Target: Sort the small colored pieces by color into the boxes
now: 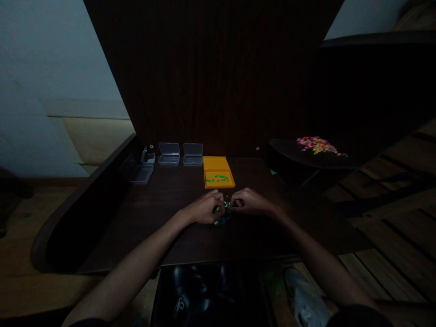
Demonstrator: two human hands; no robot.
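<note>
A small pile of mixed coloured beads (223,221), with green, blue, yellow and white bits, lies on the dark wooden surface. At its left side my left hand (207,207) is closed, fingers curled at the beads. My right hand (248,201) comes in from the right with thumb and fingertips pinched together at the pile's edge. Whatever either pinch holds is too small and dark to make out. Just beyond the hands stands an open yellow box (220,186) with several green pieces (221,177) in its tray.
Clear plastic cases with raised lids, one (169,160) and another (193,160), stand left of the yellow box. A further clear case (141,174) sits nearer the left side panel (85,204). Pink, yellow and orange beads (318,145) are heaped on a dark surface at right.
</note>
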